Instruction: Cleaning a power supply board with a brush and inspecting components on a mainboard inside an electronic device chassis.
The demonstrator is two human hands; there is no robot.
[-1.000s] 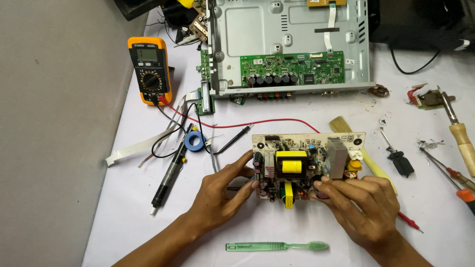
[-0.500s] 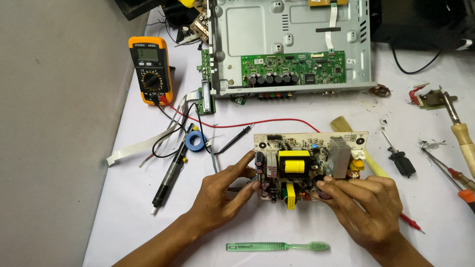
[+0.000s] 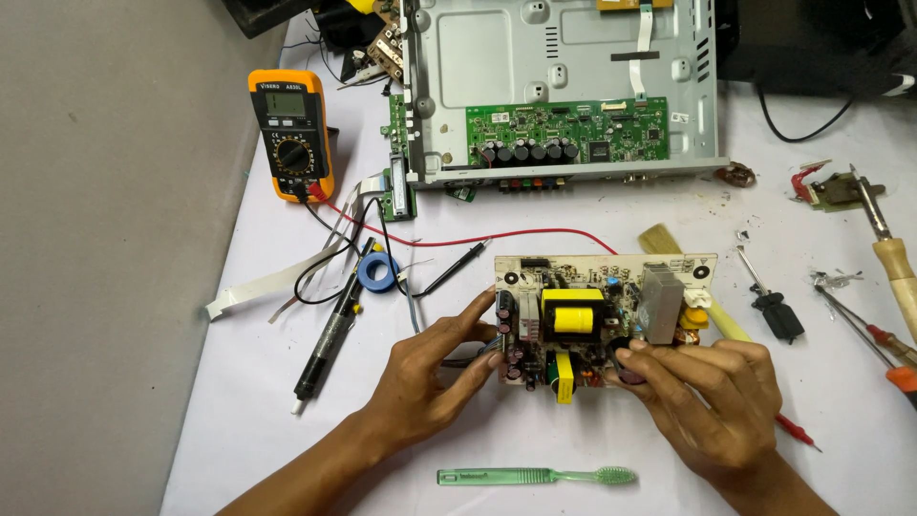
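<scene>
You have the circuit board (image 3: 611, 306) pinched at its near edge — left hand (image 3: 430, 382) and right hand (image 3: 707, 406) both clamped on it — so steady it flat on the worktop (image 3: 535, 215).

White-covered table (image 3: 573, 191), tan circuit board (image 3: 573, 277), orange multimeter (image 3: 290, 134), metal chassis (image 3: 535, 67), green toothbrush (image 3: 535, 475), screwdrivers (image 3: 772, 304)

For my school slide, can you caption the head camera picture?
Left hand and right hand hold a power supply board beside a multimeter.
</scene>
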